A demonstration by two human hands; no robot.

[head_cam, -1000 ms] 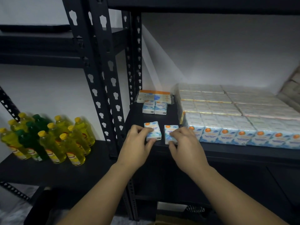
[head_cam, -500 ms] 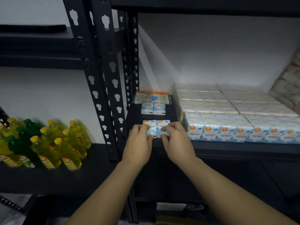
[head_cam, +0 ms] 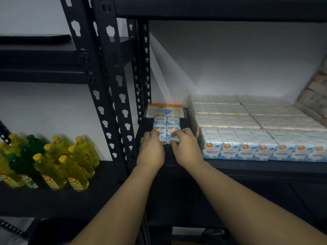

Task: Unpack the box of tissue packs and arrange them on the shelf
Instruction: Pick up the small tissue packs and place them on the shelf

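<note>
While both hands are gripping them, left hand (head_cam: 152, 147) and right hand (head_cam: 185, 147) are holding two blue-white packs (head_cam: 167, 134) touching side by side.

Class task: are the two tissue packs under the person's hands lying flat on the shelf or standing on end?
Lying flat. The two tissue packs show their broad printed faces upward, side by side on the shelf.

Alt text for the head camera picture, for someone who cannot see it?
Two hands, left hand and right hand, each grip a small tissue pack on a black shelf, beside a wrapped block of packs. Yellow and green bottles stand lower left.
</note>
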